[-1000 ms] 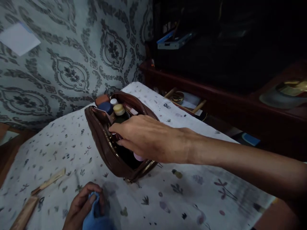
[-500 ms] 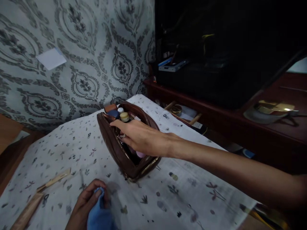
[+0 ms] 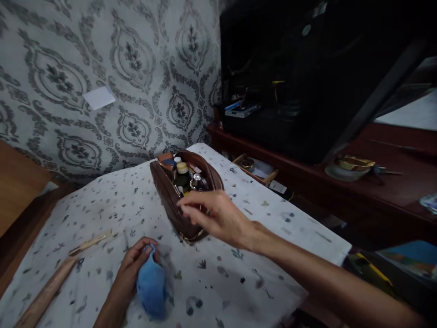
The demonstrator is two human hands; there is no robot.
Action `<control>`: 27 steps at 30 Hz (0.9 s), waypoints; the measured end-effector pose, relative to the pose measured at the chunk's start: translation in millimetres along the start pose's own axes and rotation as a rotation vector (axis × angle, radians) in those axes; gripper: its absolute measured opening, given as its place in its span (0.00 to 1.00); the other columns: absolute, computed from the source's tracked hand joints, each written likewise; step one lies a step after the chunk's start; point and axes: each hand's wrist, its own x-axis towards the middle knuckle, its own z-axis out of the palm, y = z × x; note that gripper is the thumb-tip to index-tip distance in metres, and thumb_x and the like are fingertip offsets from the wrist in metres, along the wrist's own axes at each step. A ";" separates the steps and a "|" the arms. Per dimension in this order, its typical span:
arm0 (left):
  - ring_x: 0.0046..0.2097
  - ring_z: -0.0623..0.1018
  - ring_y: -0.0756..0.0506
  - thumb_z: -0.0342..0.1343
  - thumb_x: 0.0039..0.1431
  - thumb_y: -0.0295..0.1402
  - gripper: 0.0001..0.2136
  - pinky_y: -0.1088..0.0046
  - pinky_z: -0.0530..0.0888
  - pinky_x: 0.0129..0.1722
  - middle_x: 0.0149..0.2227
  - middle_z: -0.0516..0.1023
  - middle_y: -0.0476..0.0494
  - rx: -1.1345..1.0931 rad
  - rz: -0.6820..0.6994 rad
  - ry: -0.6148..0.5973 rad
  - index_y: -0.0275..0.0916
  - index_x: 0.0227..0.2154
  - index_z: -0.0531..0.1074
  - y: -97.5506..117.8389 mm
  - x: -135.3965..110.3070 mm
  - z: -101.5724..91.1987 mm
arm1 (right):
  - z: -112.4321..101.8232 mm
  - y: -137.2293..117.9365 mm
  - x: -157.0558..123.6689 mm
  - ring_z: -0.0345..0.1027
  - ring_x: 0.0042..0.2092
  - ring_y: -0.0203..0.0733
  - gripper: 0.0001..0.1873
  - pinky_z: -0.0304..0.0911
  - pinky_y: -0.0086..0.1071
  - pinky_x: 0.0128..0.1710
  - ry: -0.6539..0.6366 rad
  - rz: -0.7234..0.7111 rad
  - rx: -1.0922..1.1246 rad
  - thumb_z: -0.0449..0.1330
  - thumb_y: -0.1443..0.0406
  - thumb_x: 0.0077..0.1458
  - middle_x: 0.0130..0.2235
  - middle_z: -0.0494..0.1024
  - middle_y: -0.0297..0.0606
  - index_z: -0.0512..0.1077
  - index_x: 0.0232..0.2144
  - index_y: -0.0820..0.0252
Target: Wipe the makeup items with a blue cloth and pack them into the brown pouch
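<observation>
My left hand (image 3: 138,259) is closed on the gathered top of a soft blue cloth (image 3: 152,289), which hangs in a bulging shape over the bed-like, patterned white sheet. My right hand (image 3: 218,216) hovers over the near end of an open brown zip bag (image 3: 167,189), its thumb and index finger pinched together. Whether anything small is between those fingertips I cannot make out. Inside the bag stand a jar with a yellowish lid (image 3: 182,168), a white cap (image 3: 177,160) and a silver-topped bottle (image 3: 197,182). The bag's near interior is hidden by my right hand.
A long tan strip (image 3: 48,291) and a thin beige piece (image 3: 90,241) lie on the sheet at left. Along the right runs a dark red cabinet (image 3: 300,177) with an open drawer (image 3: 259,169) and a large black screen (image 3: 290,91). A gold-lidded jar (image 3: 353,166) sits on the cabinet.
My right hand has drawn back out of the bag toward me, uncovering its contents. The blue cloth shows more fully below my left hand. The view has shifted slightly.
</observation>
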 end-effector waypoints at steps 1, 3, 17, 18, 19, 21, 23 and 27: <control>0.24 0.70 0.51 0.67 0.47 0.50 0.23 0.77 0.64 0.23 0.25 0.74 0.51 0.021 0.018 0.010 0.39 0.37 0.71 0.4 0.6 0.9 | 10.3 0.3 -6.3 0.69 0.29 0.33 0.10 0.60 0.26 0.32 -0.061 -0.036 0.020 0.54 0.67 0.64 0.30 0.78 0.35 0.76 0.39 0.63; 0.24 0.68 0.52 0.66 0.48 0.50 0.22 0.78 0.63 0.24 0.26 0.73 0.51 0.079 0.090 0.039 0.37 0.36 0.72 1.1 2.7 1.5 | 33.3 2.9 -16.4 0.69 0.30 0.34 0.11 0.59 0.26 0.31 -0.187 -0.086 0.036 0.53 0.67 0.65 0.31 0.78 0.36 0.76 0.39 0.63; 0.38 0.74 0.43 0.49 0.64 0.46 0.15 0.69 0.70 0.41 0.33 0.76 0.46 0.932 0.503 0.567 0.40 0.36 0.73 10.3 8.4 -62.8 | 153.4 20.8 -4.5 0.68 0.26 0.34 0.08 0.59 0.25 0.29 -0.498 0.239 0.248 0.57 0.71 0.57 0.24 0.74 0.30 0.78 0.34 0.63; 0.41 0.75 0.42 0.47 0.65 0.45 0.15 0.67 0.71 0.44 0.36 0.76 0.44 1.029 0.506 0.641 0.40 0.38 0.73 12.0 9.4 -71.9 | 158.2 22.0 -5.3 0.69 0.25 0.34 0.09 0.60 0.25 0.28 -0.495 0.271 0.290 0.56 0.71 0.57 0.23 0.74 0.30 0.77 0.35 0.63; 0.44 0.75 0.40 0.45 0.65 0.43 0.15 0.65 0.71 0.47 0.40 0.76 0.41 1.131 0.497 0.724 0.40 0.40 0.72 13.7 11.5 -81.9 | 162.5 24.0 -6.9 0.69 0.24 0.34 0.09 0.61 0.25 0.28 -0.484 0.301 0.324 0.56 0.71 0.57 0.23 0.74 0.30 0.77 0.36 0.63; 0.49 0.74 0.36 0.43 0.65 0.39 0.16 0.58 0.70 0.52 0.46 0.74 0.33 1.193 0.464 0.801 0.36 0.44 0.72 16.5 18.9 -102.7 | 169.4 29.7 -12.1 0.68 0.24 0.33 0.09 0.62 0.25 0.27 -0.456 0.344 0.360 0.56 0.71 0.57 0.23 0.74 0.29 0.77 0.37 0.63; 0.55 0.71 0.34 0.43 0.63 0.34 0.17 0.55 0.67 0.56 0.51 0.72 0.29 1.251 0.420 0.803 0.33 0.48 0.71 18.4 28.7 -121.9 | 173.6 35.9 -18.5 0.69 0.25 0.34 0.09 0.62 0.25 0.28 -0.416 0.355 0.357 0.57 0.73 0.56 0.23 0.74 0.30 0.77 0.36 0.64; 0.53 0.73 0.37 0.47 0.57 0.30 0.16 0.59 0.68 0.57 0.47 0.77 0.35 1.322 0.330 0.668 0.36 0.45 0.74 19.7 44.7 -146.7 | 175.6 42.8 -27.6 0.70 0.26 0.34 0.10 0.63 0.25 0.29 -0.362 0.342 0.349 0.56 0.74 0.56 0.23 0.74 0.30 0.77 0.35 0.63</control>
